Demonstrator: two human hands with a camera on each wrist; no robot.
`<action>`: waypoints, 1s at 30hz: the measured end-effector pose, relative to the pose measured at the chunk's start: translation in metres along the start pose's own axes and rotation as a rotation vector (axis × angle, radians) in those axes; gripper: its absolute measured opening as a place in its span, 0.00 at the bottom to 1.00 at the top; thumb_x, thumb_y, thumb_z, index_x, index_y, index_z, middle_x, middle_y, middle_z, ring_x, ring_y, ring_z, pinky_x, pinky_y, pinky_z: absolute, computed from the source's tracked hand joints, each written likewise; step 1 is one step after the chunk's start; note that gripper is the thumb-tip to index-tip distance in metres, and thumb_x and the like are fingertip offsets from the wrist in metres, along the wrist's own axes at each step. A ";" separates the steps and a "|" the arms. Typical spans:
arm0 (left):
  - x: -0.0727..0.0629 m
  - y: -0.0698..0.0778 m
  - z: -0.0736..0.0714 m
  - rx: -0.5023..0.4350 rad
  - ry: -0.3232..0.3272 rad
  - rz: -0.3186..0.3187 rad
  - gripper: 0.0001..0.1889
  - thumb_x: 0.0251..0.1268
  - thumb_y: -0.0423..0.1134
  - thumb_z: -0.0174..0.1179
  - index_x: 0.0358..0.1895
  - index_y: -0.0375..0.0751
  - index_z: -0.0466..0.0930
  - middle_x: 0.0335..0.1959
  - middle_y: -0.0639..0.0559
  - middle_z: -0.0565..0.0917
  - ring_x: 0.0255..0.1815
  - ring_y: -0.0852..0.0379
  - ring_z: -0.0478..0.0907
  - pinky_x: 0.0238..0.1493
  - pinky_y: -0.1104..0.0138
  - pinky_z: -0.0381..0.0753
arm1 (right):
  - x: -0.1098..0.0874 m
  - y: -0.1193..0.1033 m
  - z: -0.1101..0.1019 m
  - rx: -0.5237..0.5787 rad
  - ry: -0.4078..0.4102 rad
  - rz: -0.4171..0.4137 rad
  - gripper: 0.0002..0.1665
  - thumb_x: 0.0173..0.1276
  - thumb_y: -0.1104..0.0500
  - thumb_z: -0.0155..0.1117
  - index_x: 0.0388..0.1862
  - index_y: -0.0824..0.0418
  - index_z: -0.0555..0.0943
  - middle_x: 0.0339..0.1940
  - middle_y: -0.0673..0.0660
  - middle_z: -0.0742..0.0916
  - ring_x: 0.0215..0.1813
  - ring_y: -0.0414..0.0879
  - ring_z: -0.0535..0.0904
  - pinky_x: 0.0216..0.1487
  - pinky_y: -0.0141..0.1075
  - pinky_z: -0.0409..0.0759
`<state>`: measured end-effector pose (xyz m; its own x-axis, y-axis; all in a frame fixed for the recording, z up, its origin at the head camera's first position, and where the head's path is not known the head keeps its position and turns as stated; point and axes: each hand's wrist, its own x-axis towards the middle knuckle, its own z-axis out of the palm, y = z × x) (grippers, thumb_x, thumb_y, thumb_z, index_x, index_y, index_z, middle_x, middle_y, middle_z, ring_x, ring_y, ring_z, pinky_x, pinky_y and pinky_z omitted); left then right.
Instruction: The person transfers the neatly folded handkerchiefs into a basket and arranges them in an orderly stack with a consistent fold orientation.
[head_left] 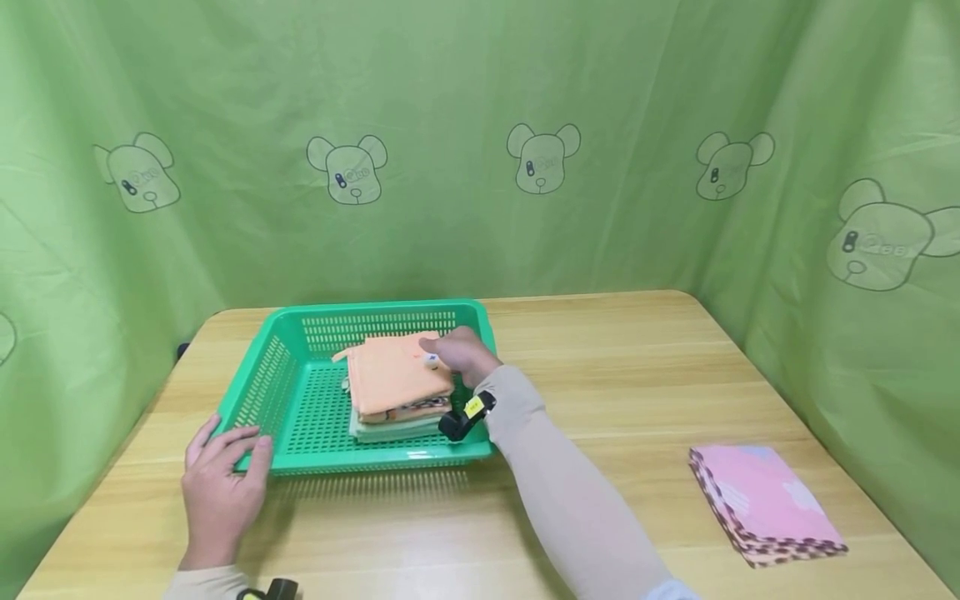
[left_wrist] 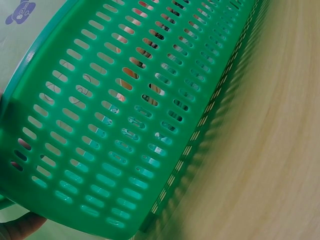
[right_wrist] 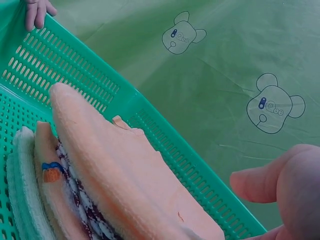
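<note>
A green plastic basket (head_left: 300,462) with slotted walls stands on the table. My left hand (head_left: 225,479) holds its near left corner, with fingers over the rim. In the basket lies a stack of folded towels: a peach towel (head_left: 397,371) on top, a patterned layer (right_wrist: 85,200) below, and a pale green towel (head_left: 397,432) at the bottom. My right hand (head_left: 467,354) is at the right side of the stack, near the basket's right wall. The right wrist view shows its thumb stretched out, apart from the peach towel; most of its other fingers are hidden.
A folded pink towel (head_left: 772,496) with a brown-spotted edge lies on the right part of the wooden table (head_left: 600,375). Green curtains (head_left: 450,242) with bear-head prints hang behind and on both sides.
</note>
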<state>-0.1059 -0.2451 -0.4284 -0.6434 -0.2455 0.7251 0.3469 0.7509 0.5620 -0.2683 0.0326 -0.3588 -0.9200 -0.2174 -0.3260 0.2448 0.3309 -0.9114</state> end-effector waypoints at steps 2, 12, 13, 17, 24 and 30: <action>0.000 0.000 0.000 -0.001 0.000 -0.001 0.09 0.54 0.33 0.64 0.25 0.29 0.84 0.36 0.34 0.85 0.62 0.30 0.68 0.67 0.46 0.58 | 0.001 0.000 0.000 0.009 0.002 0.001 0.29 0.70 0.52 0.61 0.14 0.54 0.57 0.22 0.51 0.62 0.21 0.42 0.56 0.31 0.38 0.61; -0.001 -0.002 0.000 0.000 0.003 -0.003 0.09 0.54 0.34 0.64 0.25 0.29 0.84 0.37 0.34 0.85 0.62 0.31 0.67 0.67 0.45 0.57 | 0.003 -0.001 0.002 0.044 0.055 -0.028 0.24 0.71 0.51 0.60 0.18 0.58 0.65 0.18 0.50 0.68 0.19 0.41 0.62 0.24 0.34 0.64; -0.001 -0.002 0.000 0.000 0.004 -0.001 0.09 0.54 0.34 0.64 0.25 0.29 0.84 0.36 0.34 0.85 0.62 0.30 0.68 0.67 0.45 0.57 | 0.003 -0.001 0.001 0.061 0.062 -0.031 0.19 0.71 0.51 0.60 0.25 0.63 0.71 0.25 0.53 0.75 0.26 0.43 0.71 0.30 0.35 0.71; -0.001 -0.001 0.000 -0.007 0.009 0.004 0.09 0.54 0.33 0.63 0.25 0.29 0.84 0.36 0.34 0.85 0.61 0.30 0.68 0.67 0.45 0.57 | 0.003 -0.002 0.000 0.127 0.094 -0.049 0.33 0.71 0.53 0.60 0.67 0.71 0.66 0.68 0.66 0.71 0.67 0.57 0.67 0.68 0.47 0.65; 0.001 0.000 0.000 -0.008 0.006 0.001 0.09 0.55 0.34 0.63 0.25 0.28 0.84 0.37 0.33 0.85 0.62 0.29 0.68 0.67 0.44 0.57 | 0.004 -0.004 -0.005 0.270 0.033 -0.099 0.28 0.75 0.55 0.54 0.64 0.74 0.66 0.65 0.66 0.73 0.61 0.55 0.73 0.64 0.42 0.71; 0.001 -0.002 0.001 -0.009 0.009 0.008 0.08 0.54 0.33 0.63 0.25 0.29 0.84 0.36 0.33 0.85 0.61 0.29 0.68 0.67 0.44 0.57 | 0.000 -0.006 -0.015 0.411 -0.048 -0.046 0.34 0.76 0.55 0.52 0.73 0.69 0.55 0.74 0.65 0.64 0.71 0.60 0.62 0.70 0.45 0.63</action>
<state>-0.1082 -0.2461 -0.4299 -0.6347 -0.2447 0.7330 0.3584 0.7471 0.5598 -0.2745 0.0446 -0.3490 -0.9200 -0.2692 -0.2849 0.3143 -0.0724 -0.9466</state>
